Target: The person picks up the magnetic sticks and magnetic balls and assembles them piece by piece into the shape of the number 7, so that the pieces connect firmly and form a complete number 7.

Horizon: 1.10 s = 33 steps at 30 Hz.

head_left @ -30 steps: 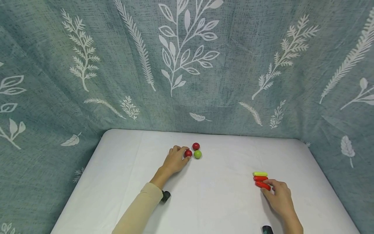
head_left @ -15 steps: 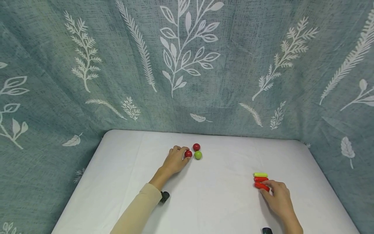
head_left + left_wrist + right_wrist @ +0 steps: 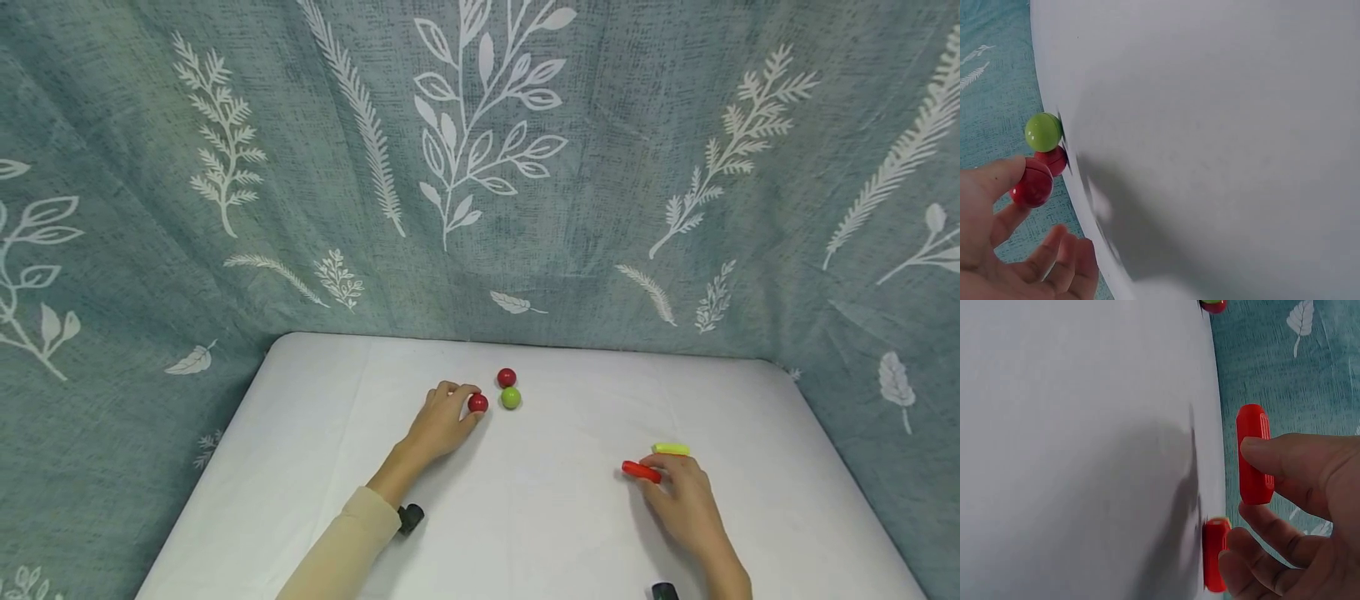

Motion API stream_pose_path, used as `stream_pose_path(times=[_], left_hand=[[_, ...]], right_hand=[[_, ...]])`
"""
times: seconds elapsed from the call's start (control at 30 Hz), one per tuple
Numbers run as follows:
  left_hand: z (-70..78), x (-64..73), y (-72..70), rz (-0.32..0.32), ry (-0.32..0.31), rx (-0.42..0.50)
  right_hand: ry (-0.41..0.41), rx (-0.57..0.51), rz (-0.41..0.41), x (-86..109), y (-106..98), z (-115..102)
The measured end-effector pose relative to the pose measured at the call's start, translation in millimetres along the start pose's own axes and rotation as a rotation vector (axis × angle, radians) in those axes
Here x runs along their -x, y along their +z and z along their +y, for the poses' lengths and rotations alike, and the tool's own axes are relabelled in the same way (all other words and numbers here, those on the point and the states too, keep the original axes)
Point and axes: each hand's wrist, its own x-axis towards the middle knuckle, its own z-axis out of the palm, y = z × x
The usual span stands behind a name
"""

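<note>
In the head view my left hand [image 3: 441, 423] pinches a glossy red ball [image 3: 477, 403] between thumb and forefinger. Beyond it, a second red ball [image 3: 506, 378] and a lime-green ball [image 3: 511, 398] sit close together. The left wrist view shows the held ball with a thin seam line; the other fingers stay spread below it. My right hand [image 3: 681, 500] pinches a short red stick [image 3: 1252, 478] with a grooved side, raised above the table. Another red stick [image 3: 1215, 556] lies under the fingers, hidden by the hand in the head view. Behind that hand is a yellow-green stick [image 3: 671, 448].
Everything lies on a white-covered table [image 3: 555, 517]. A teal curtain [image 3: 600, 208] with white leaf prints rises behind its far edge. Black wrist-worn devices [image 3: 410, 518] show beside both forearms.
My left hand has drawn its red ball slightly left and nearer, away from the other two balls. My right hand has lifted its red stick and moved left with it.
</note>
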Motion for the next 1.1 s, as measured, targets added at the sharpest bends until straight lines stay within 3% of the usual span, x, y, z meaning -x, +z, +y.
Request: stream_pose_path(times=[0.23,0.57,1.1], left_hand=[[-0.1,12.6,-6.0,0.006,-0.006,0.019],[-7.0,30.4,-13.3,0.002,-0.032,0.032],[-20.4,56.4,-22.3,0.03,-0.009,0.037]], right_hand=[[-0.052,-0.016,-0.011,-8.0,12.5,-10.9],[-0.031,-0.041,-0.09,-17.2,27.9,-26.7],[-0.022,-0.076,-0.17,-37.5,54.0,-54.7]])
